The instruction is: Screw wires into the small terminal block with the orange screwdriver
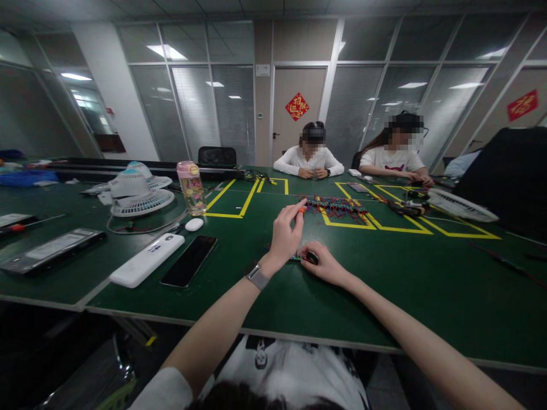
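My left hand (285,232), wearing a watch with a metal-looking band, is raised over the table with its fingers drawn together. A small orange piece (302,209) shows at its fingertips, too small to name. Just below, my right hand (325,264) rests on the table, its fingers closed on the edge of a small green circuit board (296,258). Part of that board is hidden behind my left wrist and the right fingers. Beyond my hands lies a row of small circuit boards with red and blue wires (337,206), tangled together.
To the left are a black phone (190,262), a white power bank (147,261), a white oval case (194,225), a pink-lidded bottle (192,191) and white fans (141,196). Yellow tape (350,225) marks the green table (367,307). Two people (310,159) sit across.
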Demonstrator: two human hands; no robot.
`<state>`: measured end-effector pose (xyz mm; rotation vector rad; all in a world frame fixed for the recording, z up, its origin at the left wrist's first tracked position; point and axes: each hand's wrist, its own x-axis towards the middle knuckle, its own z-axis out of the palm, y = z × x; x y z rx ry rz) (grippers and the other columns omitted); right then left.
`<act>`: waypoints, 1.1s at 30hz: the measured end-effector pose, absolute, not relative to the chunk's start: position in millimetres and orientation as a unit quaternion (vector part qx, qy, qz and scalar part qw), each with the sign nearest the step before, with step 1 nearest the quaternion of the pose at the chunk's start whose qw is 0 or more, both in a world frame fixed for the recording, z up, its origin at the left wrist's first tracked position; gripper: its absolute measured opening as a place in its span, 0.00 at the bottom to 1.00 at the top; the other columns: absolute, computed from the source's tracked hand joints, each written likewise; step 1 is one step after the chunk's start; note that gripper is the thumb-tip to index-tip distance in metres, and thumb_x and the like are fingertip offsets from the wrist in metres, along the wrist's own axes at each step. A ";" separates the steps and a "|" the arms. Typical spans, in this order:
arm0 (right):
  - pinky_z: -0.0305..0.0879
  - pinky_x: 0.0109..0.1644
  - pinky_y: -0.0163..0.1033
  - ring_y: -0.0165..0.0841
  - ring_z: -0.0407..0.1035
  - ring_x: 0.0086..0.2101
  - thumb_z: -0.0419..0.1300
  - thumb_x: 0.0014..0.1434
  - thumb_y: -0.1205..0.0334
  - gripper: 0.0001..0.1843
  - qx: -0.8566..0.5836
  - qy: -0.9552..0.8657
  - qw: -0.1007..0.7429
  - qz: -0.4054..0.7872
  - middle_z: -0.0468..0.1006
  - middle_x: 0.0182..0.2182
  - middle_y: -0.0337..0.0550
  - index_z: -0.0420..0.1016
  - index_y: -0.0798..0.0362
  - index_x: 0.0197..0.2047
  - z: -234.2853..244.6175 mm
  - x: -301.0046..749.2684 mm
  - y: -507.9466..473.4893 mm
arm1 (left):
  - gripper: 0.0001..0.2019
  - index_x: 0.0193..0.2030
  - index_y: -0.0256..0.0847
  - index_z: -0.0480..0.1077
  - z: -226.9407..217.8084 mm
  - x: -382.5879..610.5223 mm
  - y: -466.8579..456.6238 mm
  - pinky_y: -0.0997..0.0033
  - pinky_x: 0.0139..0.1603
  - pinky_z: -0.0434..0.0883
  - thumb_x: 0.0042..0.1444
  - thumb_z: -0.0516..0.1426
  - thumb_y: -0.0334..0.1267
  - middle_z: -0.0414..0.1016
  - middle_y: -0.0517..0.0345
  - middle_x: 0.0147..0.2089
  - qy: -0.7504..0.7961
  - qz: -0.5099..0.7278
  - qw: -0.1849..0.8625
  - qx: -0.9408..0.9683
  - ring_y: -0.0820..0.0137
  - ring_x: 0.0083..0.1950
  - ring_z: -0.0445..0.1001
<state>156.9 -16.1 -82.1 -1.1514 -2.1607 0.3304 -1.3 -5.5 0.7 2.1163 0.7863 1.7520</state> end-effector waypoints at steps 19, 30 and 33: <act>0.60 0.44 0.43 0.37 0.66 0.36 0.59 0.51 0.71 0.08 -0.439 -0.826 0.329 0.127 0.74 0.32 0.42 0.72 0.52 0.36 -81.4 156.7 -16.7 | 0.14 0.52 0.41 0.71 -0.6 -1.3 -7.6 0.67 0.51 0.67 0.60 0.54 0.34 0.70 0.54 0.42 0.311 0.602 0.098 0.729 0.67 0.45 0.69; 0.60 0.44 0.43 0.37 0.66 0.36 0.59 0.52 0.71 0.08 -0.440 -0.826 0.331 0.121 0.74 0.32 0.42 0.72 0.52 0.36 -82.9 156.3 -16.5 | 0.13 0.51 0.42 0.72 0.1 -1.2 -7.9 0.67 0.51 0.67 0.62 0.52 0.33 0.71 0.54 0.42 0.298 0.619 0.089 0.721 0.68 0.46 0.69; 0.60 0.44 0.43 0.37 0.66 0.36 0.59 0.52 0.71 0.08 -0.439 -0.826 0.332 0.121 0.74 0.33 0.42 0.72 0.52 0.36 -82.5 156.2 -16.8 | 0.10 0.46 0.43 0.75 0.4 -1.2 -9.3 0.67 0.49 0.67 0.58 0.58 0.38 0.67 0.55 0.40 0.326 0.624 0.065 0.707 0.68 0.44 0.68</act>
